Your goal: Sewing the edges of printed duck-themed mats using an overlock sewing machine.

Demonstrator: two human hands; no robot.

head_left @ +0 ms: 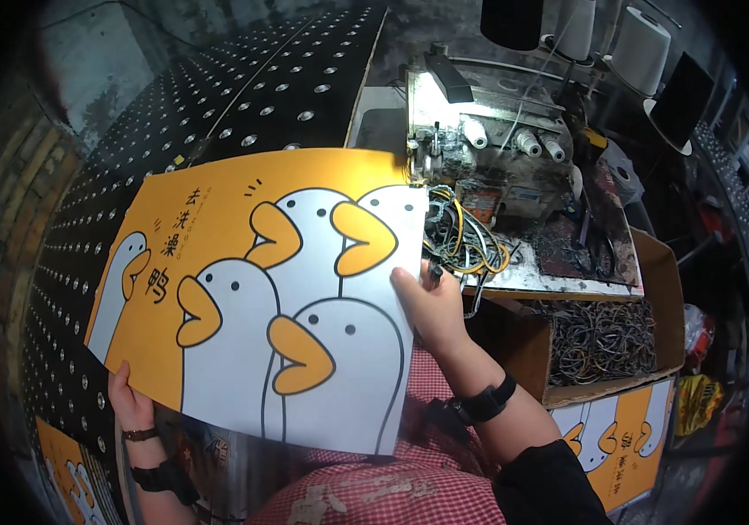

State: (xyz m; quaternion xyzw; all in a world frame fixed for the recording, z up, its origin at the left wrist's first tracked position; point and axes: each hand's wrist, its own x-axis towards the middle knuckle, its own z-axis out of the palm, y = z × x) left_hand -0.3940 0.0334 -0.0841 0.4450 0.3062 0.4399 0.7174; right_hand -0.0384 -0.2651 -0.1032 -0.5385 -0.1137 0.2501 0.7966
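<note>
Worn grey walls and a black tabletop [260, 144] dotted with shiny round studs surround you at a sewing station lit by a small lamp [449, 80]. Your right grip [437, 311] is closed on the right side of a yellow mat [225, 337] printed with white ducks, thumb on its face; something small and dark shows at those fingers, too unclear to name. Your left grip [132, 404] pinches the mat's lower left edge, thumb on top, the other fingers mostly hidden. The mat slants between the two, partly covering the black tabletop, its far right corner at the stitching head [427, 156] of a sewing machine [513, 181]; whether the needle touches it cannot be made out.

By the look of it, the step in hand is presenting that right edge to the machine. The next move seems to call for both hands to keep the mat flat and the edge lined up, fingers clear of the head.

Just beyond your right grip, tangled black, white and yellow strips [462, 236] lie on the machine's own stand. White spools [474, 133] sit on the machine, larger thread cones [639, 52] behind. Off to the right, a cardboard box [668, 293] holds a heap of dark cord-like scraps [602, 346]; a matching printed mat [632, 437] shows below it, and more printed mats [63, 472] at lower left.
</note>
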